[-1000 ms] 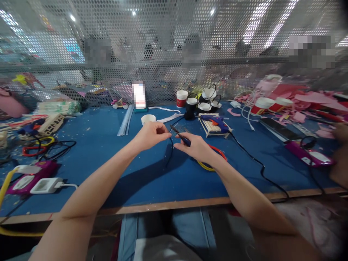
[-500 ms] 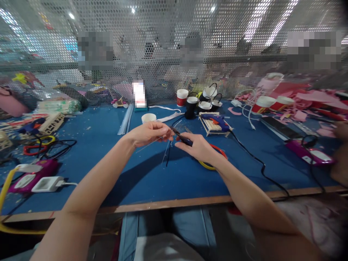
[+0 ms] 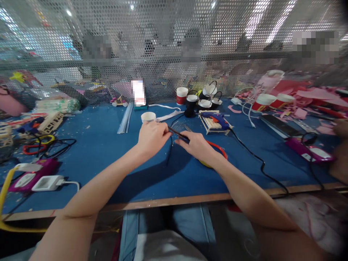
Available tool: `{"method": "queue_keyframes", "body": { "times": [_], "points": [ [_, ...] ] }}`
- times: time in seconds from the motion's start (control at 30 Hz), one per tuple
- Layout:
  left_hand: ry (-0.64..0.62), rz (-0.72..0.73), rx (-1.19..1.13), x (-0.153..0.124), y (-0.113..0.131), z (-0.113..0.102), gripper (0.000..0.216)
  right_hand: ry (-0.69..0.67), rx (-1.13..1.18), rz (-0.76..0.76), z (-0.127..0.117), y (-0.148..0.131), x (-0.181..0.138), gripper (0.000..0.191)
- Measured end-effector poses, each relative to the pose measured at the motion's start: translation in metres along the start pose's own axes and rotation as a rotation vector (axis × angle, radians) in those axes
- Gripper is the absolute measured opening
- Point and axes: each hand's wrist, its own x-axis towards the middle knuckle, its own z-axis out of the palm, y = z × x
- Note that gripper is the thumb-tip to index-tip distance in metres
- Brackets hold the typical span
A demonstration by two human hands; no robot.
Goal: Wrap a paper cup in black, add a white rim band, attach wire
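Dark-handled pliers [image 3: 182,136] are gripped in my right hand [image 3: 196,144], their narrow jaws pointing left. My left hand [image 3: 154,137] is closed at the jaw tips, back of the hand upward; the thin wire it pinched half a second ago is hidden by its fingers. Under my right wrist lie scissors with red and yellow handles [image 3: 217,148], partly covered. Just beyond my left hand stands a white paper cup [image 3: 148,116].
Behind are a lit phone [image 3: 139,93], black-wrapped cups with wire handles [image 3: 191,103] and a red paper cup [image 3: 181,96]. A blue glue gun [image 3: 217,119] rests on a stick frame [image 3: 208,127]. Purple power strips [image 3: 310,150] and cords flank both sides. Another person's arm [image 3: 341,156] shows at right.
My left hand has rolled over, from fingers showing with loose wire ends hanging to back of hand upward. The pliers stay in my right hand, which has barely moved.
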Motion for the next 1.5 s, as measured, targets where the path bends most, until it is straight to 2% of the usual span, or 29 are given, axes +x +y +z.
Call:
{"method": "queue_keyframes", "body": {
  "times": [0.07, 0.23, 0.33, 0.4, 0.43, 0.5, 0.6, 0.67, 0.73, 0.9, 0.97, 1.03, 1.1, 1.23, 1.27, 1.3, 1.37, 1.5],
  "points": [
    [-0.093, -0.012, -0.144, 0.001, -0.001, -0.005, 0.023, -0.010, 0.069, -0.028, -0.001, 0.002, 0.000, 0.020],
    [-0.491, -0.010, -0.850, 0.010, -0.018, -0.011, 0.024, -0.045, 0.229, -0.086, -0.006, 0.005, -0.001, 0.026],
    [-0.625, -0.029, -1.077, 0.012, -0.026, -0.005, 0.023, -0.055, 0.233, -0.101, -0.008, 0.004, -0.002, 0.026],
    [-0.609, -0.028, -1.037, 0.010, -0.025, -0.003, 0.024, -0.048, 0.224, -0.109, -0.007, 0.004, -0.002, 0.026],
    [-0.562, -0.021, -0.937, 0.009, -0.022, -0.002, 0.024, -0.034, 0.205, -0.112, -0.006, 0.004, -0.002, 0.025],
    [-0.399, -0.006, -0.585, 0.006, -0.012, -0.003, 0.023, 0.017, 0.122, -0.102, -0.002, 0.005, -0.001, 0.023],
    [-0.086, 0.024, 0.044, -0.001, 0.003, -0.005, 0.018, 0.077, -0.051, -0.057, 0.004, 0.007, 0.001, 0.019],
    [-0.028, 0.038, 0.184, -0.002, 0.008, -0.007, 0.018, 0.081, -0.091, -0.035, 0.005, 0.007, 0.002, 0.019],
    [-0.115, 0.028, -0.001, 0.000, 0.005, -0.009, 0.020, 0.069, -0.022, -0.035, 0.004, 0.006, 0.002, 0.020],
    [-0.507, -0.008, -0.870, 0.009, -0.020, -0.010, 0.025, 0.015, 0.224, -0.084, -0.004, 0.003, -0.002, 0.022],
    [-0.615, -0.046, -1.052, 0.011, -0.026, -0.007, 0.024, 0.011, 0.245, -0.100, -0.006, 0.003, -0.002, 0.023],
    [-0.643, -0.061, -1.089, 0.010, -0.026, -0.003, 0.024, 0.014, 0.250, -0.109, -0.006, 0.003, -0.002, 0.024],
    [-0.556, -0.035, -0.933, 0.009, -0.021, -0.001, 0.025, 0.020, 0.220, -0.098, -0.005, 0.003, -0.001, 0.023],
    [-0.133, 0.038, -0.162, 0.003, -0.003, -0.001, 0.017, 0.047, 0.037, -0.007, 0.000, 0.004, 0.001, 0.020],
    [-0.056, 0.042, -0.026, 0.002, 0.000, -0.002, 0.014, 0.048, 0.007, 0.011, 0.000, 0.004, 0.002, 0.019],
    [-0.032, 0.040, 0.028, 0.001, 0.002, -0.003, 0.013, 0.044, 0.002, 0.021, 0.001, 0.004, 0.002, 0.019],
    [-0.122, 0.012, -0.119, 0.002, -0.001, -0.006, 0.016, 0.029, 0.061, 0.018, 0.000, 0.005, 0.002, 0.021],
    [-0.464, -0.028, -0.848, 0.008, -0.018, -0.008, 0.026, 0.012, 0.247, -0.027, -0.004, 0.004, 0.000, 0.024]
  ]
}}
